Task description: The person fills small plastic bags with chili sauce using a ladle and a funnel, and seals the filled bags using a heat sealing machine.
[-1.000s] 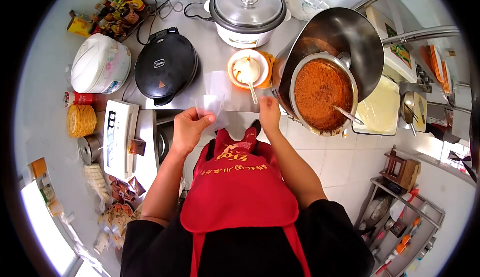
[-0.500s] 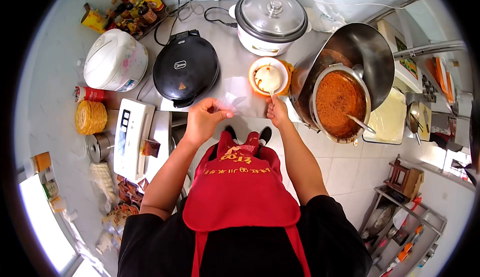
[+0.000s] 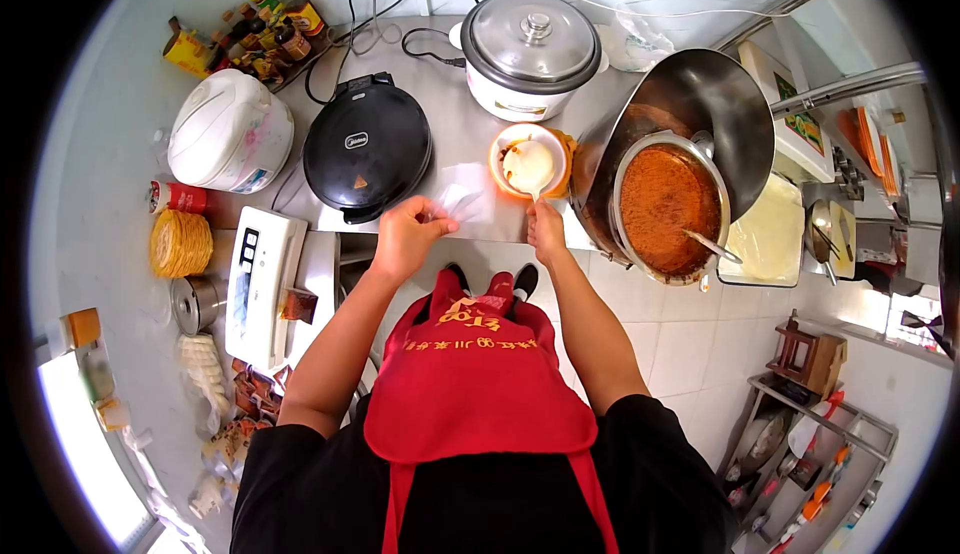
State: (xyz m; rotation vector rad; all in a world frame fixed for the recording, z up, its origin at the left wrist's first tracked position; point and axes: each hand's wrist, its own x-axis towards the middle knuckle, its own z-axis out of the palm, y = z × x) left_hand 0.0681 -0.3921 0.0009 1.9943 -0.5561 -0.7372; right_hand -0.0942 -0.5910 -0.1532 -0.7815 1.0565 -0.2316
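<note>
My left hand [image 3: 408, 239] is closed on a clear plastic bag [image 3: 455, 202] at the counter's front edge. My right hand [image 3: 546, 229] grips the handle of a white spoon [image 3: 533, 176]. The spoon's head lies in a small white bowl [image 3: 548, 142], over dark reddish contents that show at the bowl's left. Something orange sits under and beside the bowl. Right of the bowl, a metal pot of red-brown ground seasoning [image 3: 665, 209] rests on the rim of a large steel basin [image 3: 740, 104], with a metal spoon in it.
A black round griddle [image 3: 367, 149] and a white rice cooker [image 3: 230, 134] stand at the left. Behind the bowl is a lidded electric pot [image 3: 530, 44]. A white sealing machine [image 3: 262, 284] sits front left. A pale tray [image 3: 768, 234] lies at the right.
My right hand has reached forward and taken hold of the spoon handle. My left hand still holds the bag. The camera view has shifted.
</note>
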